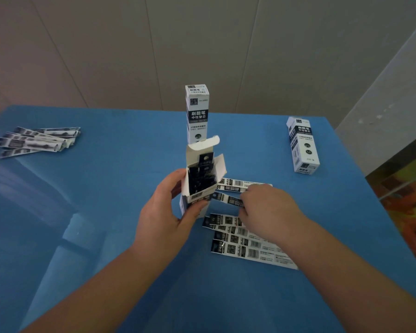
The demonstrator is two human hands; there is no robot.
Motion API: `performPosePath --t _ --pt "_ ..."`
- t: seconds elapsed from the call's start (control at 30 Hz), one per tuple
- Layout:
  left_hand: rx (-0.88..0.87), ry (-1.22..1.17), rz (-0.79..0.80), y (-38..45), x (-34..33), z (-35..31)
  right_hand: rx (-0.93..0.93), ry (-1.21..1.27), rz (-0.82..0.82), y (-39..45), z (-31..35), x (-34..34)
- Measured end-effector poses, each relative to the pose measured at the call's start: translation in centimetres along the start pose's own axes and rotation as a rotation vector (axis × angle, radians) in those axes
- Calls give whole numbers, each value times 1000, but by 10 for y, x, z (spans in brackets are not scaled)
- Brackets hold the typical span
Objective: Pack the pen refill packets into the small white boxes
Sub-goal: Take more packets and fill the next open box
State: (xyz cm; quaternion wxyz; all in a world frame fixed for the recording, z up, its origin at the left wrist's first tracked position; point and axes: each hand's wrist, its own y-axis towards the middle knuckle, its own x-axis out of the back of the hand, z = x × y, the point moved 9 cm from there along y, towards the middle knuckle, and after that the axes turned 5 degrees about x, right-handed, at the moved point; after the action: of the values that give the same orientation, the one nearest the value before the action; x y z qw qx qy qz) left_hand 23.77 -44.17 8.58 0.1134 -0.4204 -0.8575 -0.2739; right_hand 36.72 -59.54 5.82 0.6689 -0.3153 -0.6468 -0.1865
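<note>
Centrally, the left hand (165,213) grips an open white box (202,179) held upright just above the blue table (130,272), thumb on its near face and fingers curled round the far side, so most of those fingers are hidden behind the cardboard. The box's top flaps stand open and dark packet ends poke up inside it; how many packets are in there is hard to make out.

At about three o'clock from that box, the right hand (265,207) pinches one end of a single refill packet (228,199), whose other end reaches toward the box's lower edge. The pinching fingertips are partly covered by the packet and the back of the hand, so the exact grip cannot be told.

Under and past that hand, at roughly five o'clock from the box, a loose fan of packets (245,243) lies flat on the table, its far ends covered by the right forearm. Two more packets (238,185) lie just behind the hand.

At twelve o'clock a closed box (197,114) stands upright, its base hidden behind the open flaps. At two o'clock another closed box (303,145) stands near the table's right edge. At ten o'clock a blurred heap of packets (37,140) sits well apart, its print unreadable.
</note>
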Motion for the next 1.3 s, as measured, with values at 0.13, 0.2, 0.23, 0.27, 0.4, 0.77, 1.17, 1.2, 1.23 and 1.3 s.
performPosePath --t 0.13,0.2,0.23,0.27,0.4,0.77,1.17,1.2,1.23,1.3 --pt "2 -13 -6 0 0 0 105 -12 127 -12 11 -12" --pt "2 -12 -8 1 -1 1 101 -19 152 -15 15 -16" --pt "3 -11 -10 1 -1 1 90 -22 158 -15 17 -17" --pt "5 -12 -9 1 -1 1 79 -35 168 -14 18 -17" --pt "1 -14 -7 1 -1 0 55 -108 232 -13 27 -25" --pt "-41 -13 15 0 1 -9 -48 36 -61 -21 6 32" --pt "-41 -24 20 1 -2 -1 -284 795 -222 -48 -57 120" --pt "-36 -22 23 0 -3 0 -336 847 -145 -38 -61 112" --pt "-32 -22 24 0 -3 1 -320 900 -153 -29 -59 114" --pt "-30 -22 26 0 -3 1 -237 1010 -256 -14 -51 131"
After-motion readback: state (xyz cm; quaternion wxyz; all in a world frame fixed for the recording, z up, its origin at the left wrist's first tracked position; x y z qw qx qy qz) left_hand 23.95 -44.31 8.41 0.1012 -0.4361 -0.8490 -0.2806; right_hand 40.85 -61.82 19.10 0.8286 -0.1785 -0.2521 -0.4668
